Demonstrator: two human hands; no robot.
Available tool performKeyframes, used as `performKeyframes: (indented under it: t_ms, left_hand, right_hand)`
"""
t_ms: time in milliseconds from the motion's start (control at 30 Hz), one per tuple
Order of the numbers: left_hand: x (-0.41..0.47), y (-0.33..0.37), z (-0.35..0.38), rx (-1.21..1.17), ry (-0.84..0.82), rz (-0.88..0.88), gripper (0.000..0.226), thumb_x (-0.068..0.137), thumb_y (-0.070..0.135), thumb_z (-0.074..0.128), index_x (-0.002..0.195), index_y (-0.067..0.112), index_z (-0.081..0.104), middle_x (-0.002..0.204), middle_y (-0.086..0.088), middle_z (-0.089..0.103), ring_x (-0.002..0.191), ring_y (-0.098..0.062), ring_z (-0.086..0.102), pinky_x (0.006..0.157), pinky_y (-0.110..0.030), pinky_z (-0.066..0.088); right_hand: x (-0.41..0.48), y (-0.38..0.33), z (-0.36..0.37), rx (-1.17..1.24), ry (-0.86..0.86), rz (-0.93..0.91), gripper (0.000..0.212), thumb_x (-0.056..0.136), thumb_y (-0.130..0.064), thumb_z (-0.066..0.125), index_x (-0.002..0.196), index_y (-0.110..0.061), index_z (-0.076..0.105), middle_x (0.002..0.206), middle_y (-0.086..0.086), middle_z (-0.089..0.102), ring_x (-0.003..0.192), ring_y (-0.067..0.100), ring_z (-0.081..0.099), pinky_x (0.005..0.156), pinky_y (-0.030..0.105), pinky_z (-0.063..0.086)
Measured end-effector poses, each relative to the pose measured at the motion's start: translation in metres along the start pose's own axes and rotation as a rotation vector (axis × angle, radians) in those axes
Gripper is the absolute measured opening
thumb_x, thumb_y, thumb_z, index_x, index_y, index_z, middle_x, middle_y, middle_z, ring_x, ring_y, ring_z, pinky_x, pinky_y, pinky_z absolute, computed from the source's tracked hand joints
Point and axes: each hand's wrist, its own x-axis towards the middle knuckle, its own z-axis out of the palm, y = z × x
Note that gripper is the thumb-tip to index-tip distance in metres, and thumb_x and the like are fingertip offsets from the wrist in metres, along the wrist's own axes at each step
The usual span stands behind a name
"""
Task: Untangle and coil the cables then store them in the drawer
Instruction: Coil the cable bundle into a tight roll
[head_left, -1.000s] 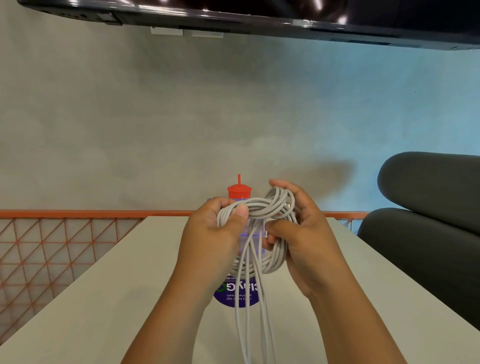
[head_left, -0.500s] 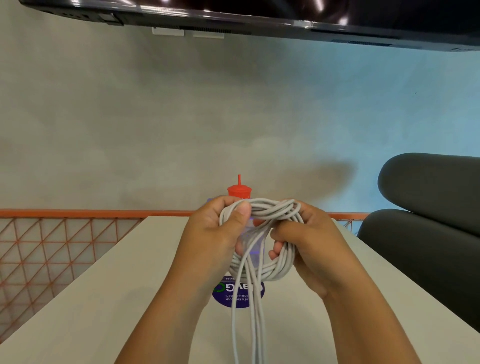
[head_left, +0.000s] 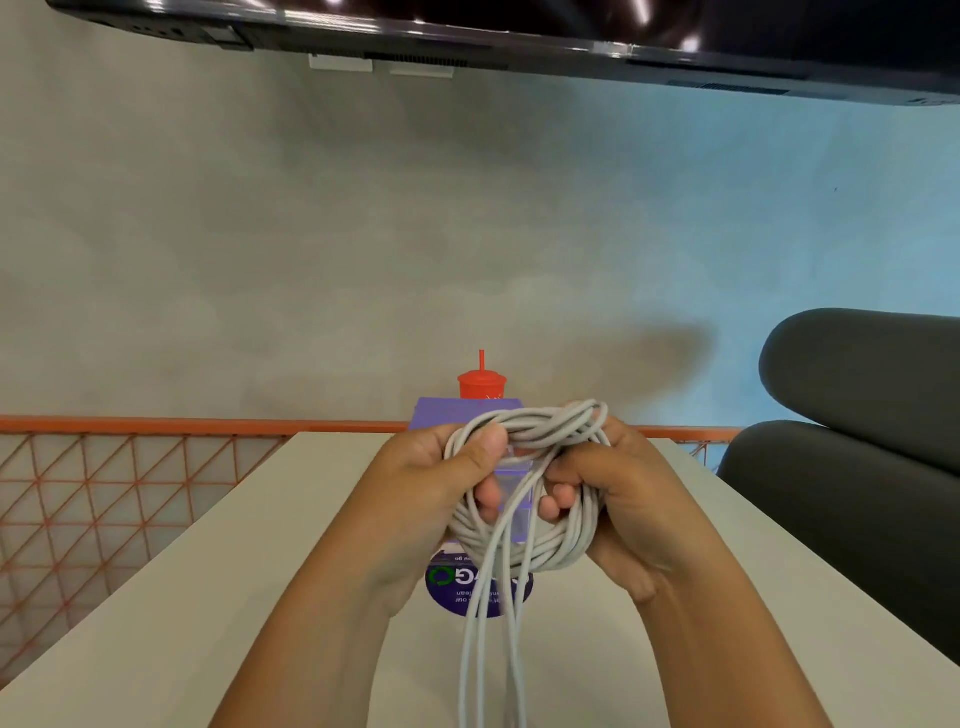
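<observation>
Two hands hold a bundle of grey cable up in the air, over a pale bench. The cable is wound into a round loop with many turns. The left hand is closed on the left side of the loop, and its thumb presses down on the top strands. The right hand is closed on the right side, with its fingers curled in through the hole in the middle. The two hands are close together, with the loop between them. A few loose strands cross the front of the loop and hang straight down, past the bottom edge of the view. Their ends cannot be seen. Behind the loop a purple bottle with a red cap is on the bench, partly hidden by the hands and the cable. On the left, past the bench, there is an orange mesh fence. On the right there is a dark grey chair. A grey wall is at the back, and a black screen runs along the top.
</observation>
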Motion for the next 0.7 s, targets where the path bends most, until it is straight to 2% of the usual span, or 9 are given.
performKeyframes:
  t_ms: [167, 300, 400, 433, 500, 567, 600, 633, 700]
  left_hand:
    - [-0.002, 0.000, -0.002, -0.336, -0.151, -0.194, 0.023, 0.067, 0.028, 0.057, 0.052, 0.014, 0.069, 0.043, 0.001, 0.048, 0.036, -0.009, 0.046, 0.040, -0.016, 0.042]
    - [0.001, -0.004, -0.005, -0.459, -0.273, -0.248, 0.024, 0.071, 0.027, 0.059, 0.058, 0.012, 0.071, 0.054, -0.002, 0.058, 0.044, -0.010, 0.056, 0.048, -0.019, 0.049]
    - [0.003, -0.005, -0.005, -0.447, -0.393, -0.249, 0.025, 0.071, 0.029, 0.066, 0.085, 0.012, 0.077, 0.079, -0.005, 0.069, 0.068, -0.013, 0.061, 0.074, -0.027, 0.049]
    - [0.004, -0.006, -0.006, -0.460, -0.381, -0.268, 0.026, 0.065, 0.029, 0.067, 0.082, 0.011, 0.076, 0.076, -0.005, 0.067, 0.066, -0.013, 0.059, 0.072, -0.026, 0.049]
    - [0.007, -0.011, -0.010, -0.489, -0.327, -0.315, 0.021, 0.057, 0.025, 0.073, 0.069, 0.008, 0.073, 0.066, -0.006, 0.061, 0.054, -0.012, 0.057, 0.056, -0.022, 0.053]
    - [0.009, -0.013, -0.013, -0.434, -0.355, -0.320, 0.033, 0.062, 0.020, 0.077, 0.084, -0.003, 0.070, 0.078, -0.016, 0.060, 0.064, -0.018, 0.057, 0.060, -0.025, 0.053]
    - [0.010, -0.014, -0.013, -0.402, -0.384, -0.304, 0.045, 0.064, 0.017, 0.078, 0.098, -0.010, 0.064, 0.090, -0.021, 0.057, 0.075, -0.024, 0.056, 0.066, -0.028, 0.052]
    - [0.008, -0.013, -0.012, -0.377, -0.425, -0.283, 0.047, 0.065, 0.011, 0.077, 0.101, -0.013, 0.057, 0.096, -0.024, 0.056, 0.082, -0.029, 0.056, 0.068, -0.029, 0.051]
    - [0.003, -0.011, -0.008, -0.349, -0.473, -0.239, 0.016, 0.070, 0.000, 0.065, 0.080, -0.002, 0.053, 0.085, -0.023, 0.062, 0.076, -0.031, 0.063, 0.062, -0.027, 0.053]
  right_hand:
    - [-0.002, -0.002, -0.002, -0.096, 0.018, -0.007, 0.040, 0.081, 0.021, 0.037, 0.072, -0.008, 0.064, 0.043, 0.004, 0.045, 0.037, 0.011, 0.043, 0.039, 0.019, 0.044]
    - [-0.005, -0.006, -0.005, -0.082, -0.088, 0.013, 0.038, 0.071, 0.017, 0.045, 0.064, -0.015, 0.066, 0.053, 0.006, 0.054, 0.047, 0.014, 0.053, 0.044, 0.020, 0.047]
    - [-0.006, -0.008, -0.007, -0.112, -0.106, 0.022, 0.039, 0.077, 0.024, 0.037, 0.076, -0.006, 0.062, 0.067, 0.008, 0.064, 0.059, 0.014, 0.064, 0.050, 0.019, 0.053]
    - [-0.006, -0.008, -0.007, -0.133, -0.108, 0.020, 0.040, 0.077, 0.024, 0.036, 0.077, -0.006, 0.061, 0.068, 0.008, 0.065, 0.060, 0.014, 0.064, 0.051, 0.018, 0.053]
    - [-0.006, -0.007, -0.007, -0.176, -0.100, 0.012, 0.041, 0.076, 0.023, 0.037, 0.075, -0.007, 0.064, 0.065, 0.008, 0.065, 0.057, 0.013, 0.064, 0.051, 0.018, 0.053]
    - [-0.006, -0.006, -0.008, -0.192, -0.107, 0.009, 0.036, 0.071, 0.017, 0.042, 0.070, -0.009, 0.066, 0.059, 0.007, 0.061, 0.051, 0.012, 0.057, 0.048, 0.019, 0.051]
    - [-0.006, -0.006, -0.009, -0.181, -0.133, 0.015, 0.032, 0.065, 0.011, 0.044, 0.067, -0.010, 0.067, 0.054, 0.006, 0.058, 0.047, 0.012, 0.053, 0.046, 0.020, 0.049]
    - [-0.006, -0.006, -0.010, -0.166, -0.174, 0.027, 0.030, 0.060, 0.007, 0.043, 0.066, -0.009, 0.067, 0.051, 0.006, 0.055, 0.044, 0.013, 0.050, 0.044, 0.021, 0.047]
    - [-0.006, -0.005, -0.014, -0.150, -0.245, 0.059, 0.031, 0.056, 0.004, 0.041, 0.073, -0.004, 0.066, 0.052, 0.010, 0.051, 0.042, 0.013, 0.048, 0.044, 0.021, 0.045]
